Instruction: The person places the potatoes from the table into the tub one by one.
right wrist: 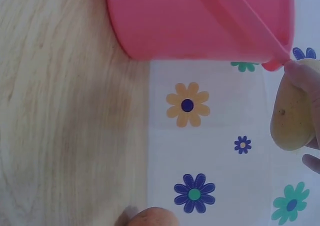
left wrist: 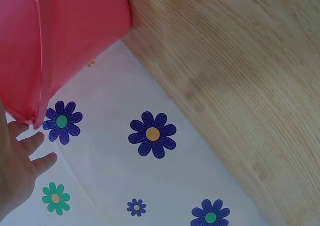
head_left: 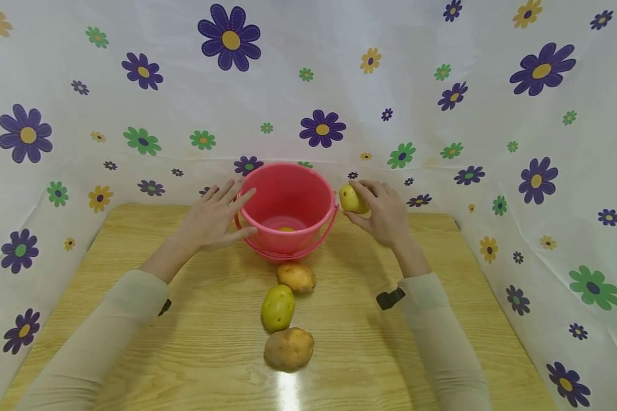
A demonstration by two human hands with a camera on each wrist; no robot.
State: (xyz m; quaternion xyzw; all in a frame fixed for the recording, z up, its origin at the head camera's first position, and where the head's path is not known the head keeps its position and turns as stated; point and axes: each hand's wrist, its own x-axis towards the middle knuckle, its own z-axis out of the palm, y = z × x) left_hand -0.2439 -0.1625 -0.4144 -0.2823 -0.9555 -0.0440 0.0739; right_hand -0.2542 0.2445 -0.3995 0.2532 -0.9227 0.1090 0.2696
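A pink bucket (head_left: 288, 242) stands upright at the back of the table, its handle hanging down in front. Something yellow (head_left: 287, 229) shows at its bottom, too little of it to tell the kind. My right hand (head_left: 385, 214) holds a yellowish potato (head_left: 353, 198) just outside the bucket's right rim; the same potato (right wrist: 292, 113) appears at the right edge of the right wrist view. At the bucket's left rim, my left hand (head_left: 218, 220) has its fingers spread and holds nothing. Whether it touches the rim, I cannot tell.
In front of the bucket lie a brown potato (head_left: 296, 278), a smooth yellow-green potato-like piece (head_left: 277, 308) and a larger brown potato (head_left: 289, 349), in a line toward me. A white flower-printed sheet (head_left: 288, 85) walls the wooden table (head_left: 211, 342) at the back and sides.
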